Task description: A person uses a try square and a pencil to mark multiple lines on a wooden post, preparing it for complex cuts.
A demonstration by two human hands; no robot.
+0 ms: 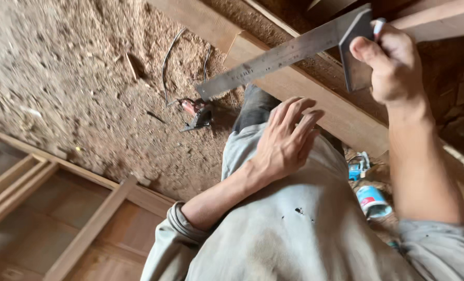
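Note:
My right hand (390,65) grips the dark stock of a metal try square (278,57), and a pencil tip shows between its fingers. The steel blade of the square lies across a long wooden plank (336,112) that runs diagonally through the view. My left hand (286,138) hovers with fingers spread and slightly apart just below the plank's near edge, holding nothing. My grey shirt fills the lower middle.
Sawdust covers the floor (70,67). A red and black power tool (196,112) with its cable lies on the sawdust. A wooden panelled frame (86,229) lies at lower left. A blue and white can (373,200) stands at right under the plank.

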